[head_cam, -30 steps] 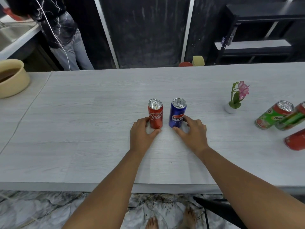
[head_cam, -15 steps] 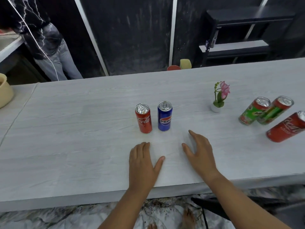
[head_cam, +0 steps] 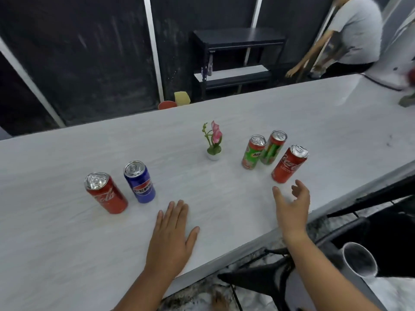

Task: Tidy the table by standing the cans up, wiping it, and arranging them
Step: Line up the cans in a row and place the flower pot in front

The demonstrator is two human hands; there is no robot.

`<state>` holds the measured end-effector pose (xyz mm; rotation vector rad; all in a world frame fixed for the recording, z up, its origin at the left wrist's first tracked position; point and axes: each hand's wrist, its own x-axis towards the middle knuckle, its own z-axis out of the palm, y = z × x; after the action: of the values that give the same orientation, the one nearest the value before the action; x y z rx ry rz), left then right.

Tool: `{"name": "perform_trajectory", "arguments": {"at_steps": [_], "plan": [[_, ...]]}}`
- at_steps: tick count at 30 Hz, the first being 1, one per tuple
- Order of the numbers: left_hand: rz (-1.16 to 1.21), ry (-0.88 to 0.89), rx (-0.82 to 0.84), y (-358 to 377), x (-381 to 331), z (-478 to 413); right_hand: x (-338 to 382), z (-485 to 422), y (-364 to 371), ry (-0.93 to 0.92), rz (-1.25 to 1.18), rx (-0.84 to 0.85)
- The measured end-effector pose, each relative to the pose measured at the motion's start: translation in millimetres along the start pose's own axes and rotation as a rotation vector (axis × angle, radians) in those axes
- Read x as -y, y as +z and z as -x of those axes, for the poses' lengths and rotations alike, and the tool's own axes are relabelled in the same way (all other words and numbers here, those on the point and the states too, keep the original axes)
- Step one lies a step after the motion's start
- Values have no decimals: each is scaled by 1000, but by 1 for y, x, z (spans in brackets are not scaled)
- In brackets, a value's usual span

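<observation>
All five cans stand, long axes vertical, tops up (the lean looks like lens distortion). Red can [head_cam: 105,194] and blue can [head_cam: 140,182] sit left; green can [head_cam: 253,152], striped can [head_cam: 272,148] and second red can [head_cam: 288,164] sit right. Wiping and grouping remain. Left hand [head_cam: 171,239] lies flat on the surface [head_cam: 67,243], right hand [head_cam: 292,206] near the second red can; both grips wide, empty.

light: dim, even | shadows: faint | blur: soft throughout | edges: wide-angle bending

The blue can [head_cam: 139,184] reads "PEPS", the left red can [head_cam: 105,193] and the right red can [head_cam: 289,163] carry Coca-Cola script — the green can [head_cam: 253,153] shows "MI".
</observation>
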<state>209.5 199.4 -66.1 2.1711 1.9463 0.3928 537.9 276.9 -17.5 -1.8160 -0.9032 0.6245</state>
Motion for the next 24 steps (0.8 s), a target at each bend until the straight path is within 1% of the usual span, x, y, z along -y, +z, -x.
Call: {"name": "perform_trajectory", "arguments": {"at_steps": [3,7,11,16,24], "plan": [[12,-8,0,2,4,0,7,-36,-7,45,-29,61],[23,-23,12,1,4,0,13,-64,1,26,-64,138],[45,-34,10,0,5,-1,13,-71,8,7,-67,105],[43,-38,6,-3,3,1,16,-47,17,-35,-97,146],[20,-85,-2,-12,11,19,31,14,54,-100,-101,319]]}}
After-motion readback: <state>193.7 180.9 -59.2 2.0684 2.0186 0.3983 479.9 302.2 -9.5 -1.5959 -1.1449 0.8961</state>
